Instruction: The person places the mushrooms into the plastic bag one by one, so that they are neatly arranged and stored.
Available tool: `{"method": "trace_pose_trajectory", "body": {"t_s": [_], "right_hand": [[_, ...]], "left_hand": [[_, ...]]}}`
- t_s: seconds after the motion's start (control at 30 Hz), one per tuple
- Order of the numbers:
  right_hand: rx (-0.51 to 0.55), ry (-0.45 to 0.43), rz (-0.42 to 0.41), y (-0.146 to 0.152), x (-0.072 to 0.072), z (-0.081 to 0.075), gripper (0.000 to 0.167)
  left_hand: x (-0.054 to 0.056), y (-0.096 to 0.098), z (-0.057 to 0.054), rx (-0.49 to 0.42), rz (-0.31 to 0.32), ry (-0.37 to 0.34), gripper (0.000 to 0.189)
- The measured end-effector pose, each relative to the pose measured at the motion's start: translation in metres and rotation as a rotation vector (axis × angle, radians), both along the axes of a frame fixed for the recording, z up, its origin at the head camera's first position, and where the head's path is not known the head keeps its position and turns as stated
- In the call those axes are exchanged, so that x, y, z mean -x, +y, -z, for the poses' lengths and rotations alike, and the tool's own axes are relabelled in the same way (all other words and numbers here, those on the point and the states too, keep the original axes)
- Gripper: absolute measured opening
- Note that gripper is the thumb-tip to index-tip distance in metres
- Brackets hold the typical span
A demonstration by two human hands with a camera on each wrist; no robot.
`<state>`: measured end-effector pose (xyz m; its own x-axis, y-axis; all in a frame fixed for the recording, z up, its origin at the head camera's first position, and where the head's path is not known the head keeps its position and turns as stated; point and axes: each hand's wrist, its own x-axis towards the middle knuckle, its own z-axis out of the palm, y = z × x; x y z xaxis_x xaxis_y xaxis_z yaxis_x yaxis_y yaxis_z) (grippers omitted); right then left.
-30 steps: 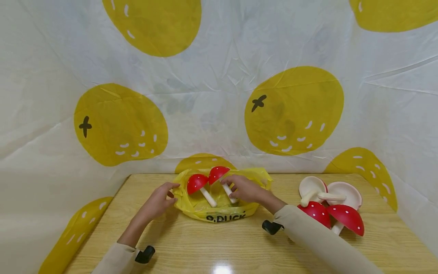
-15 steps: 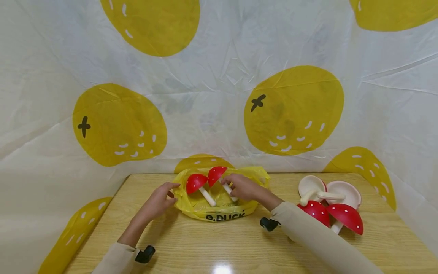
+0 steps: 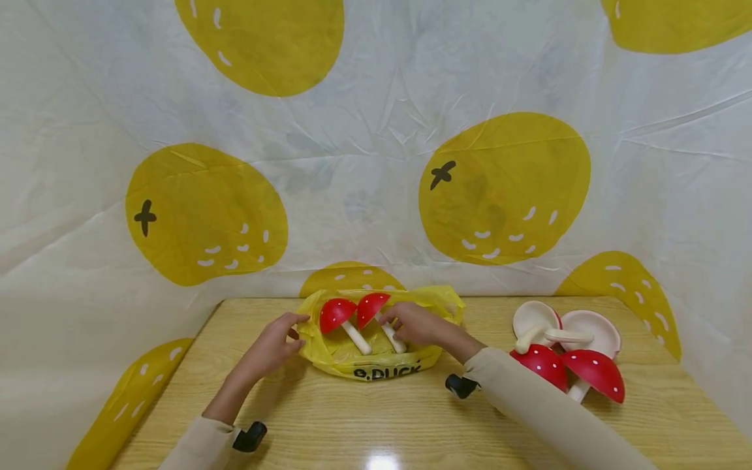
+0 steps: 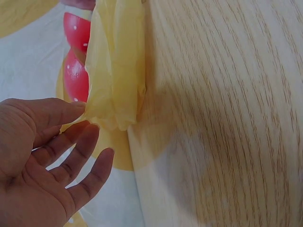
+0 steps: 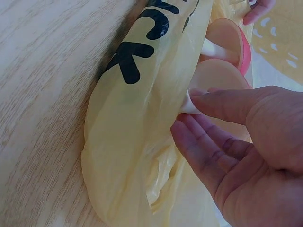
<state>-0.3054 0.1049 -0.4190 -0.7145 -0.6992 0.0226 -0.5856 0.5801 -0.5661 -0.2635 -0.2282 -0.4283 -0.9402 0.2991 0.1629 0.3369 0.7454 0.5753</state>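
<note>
A yellow plastic bag (image 3: 431, 359) with black lettering lies with its mouth open at the table's far side. Two red toy mushrooms with white spots and pale stems are in it. My left hand (image 3: 271, 344) pinches the bag's left edge between thumb and index finger, the other fingers spread loosely, as the left wrist view shows. My right hand (image 3: 414, 322) reaches into the bag's right side. In the right wrist view, its thumb and fingers close about the stem of the right mushroom (image 5: 218, 78). The left mushroom (image 3: 337, 315) leans beside it, its cap close to the other cap.
On the table's right side lie several more toy mushrooms, two pale undersides (image 3: 596, 329) behind and two red caps (image 3: 593, 375) in front. A white cloth (image 3: 352, 215) printed with yellow fruit surrounds the wooden table (image 3: 352, 424).
My right hand has lowered the right mushroom slightly, its cap now sitting lower in the bag. My left hand has stayed at the bag's edge.
</note>
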Motion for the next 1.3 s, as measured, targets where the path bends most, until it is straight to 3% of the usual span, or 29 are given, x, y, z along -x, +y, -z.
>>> {"method": "trace_pose_trajectory", "body": {"t_s": [0.33,0.87,1.3], "right_hand": [[0.005,-0.039,0.043,-0.0041,-0.0025,-0.0005,0.039],[-0.008,-0.042,-0.017,-0.0024,-0.0015,0.0037,0.044],[-0.03,0.003,0.0,-0.004,0.0027,0.0063,0.046]], "left_hand": [[-0.0004,0.0009,0.0013,0.0,-0.016,-0.009,0.049],[-0.0015,0.0013,0.0005,-0.003,-0.011,-0.02,0.049],[-0.0019,0.0011,-0.0009,-0.005,-0.01,-0.019,0.049]]}}
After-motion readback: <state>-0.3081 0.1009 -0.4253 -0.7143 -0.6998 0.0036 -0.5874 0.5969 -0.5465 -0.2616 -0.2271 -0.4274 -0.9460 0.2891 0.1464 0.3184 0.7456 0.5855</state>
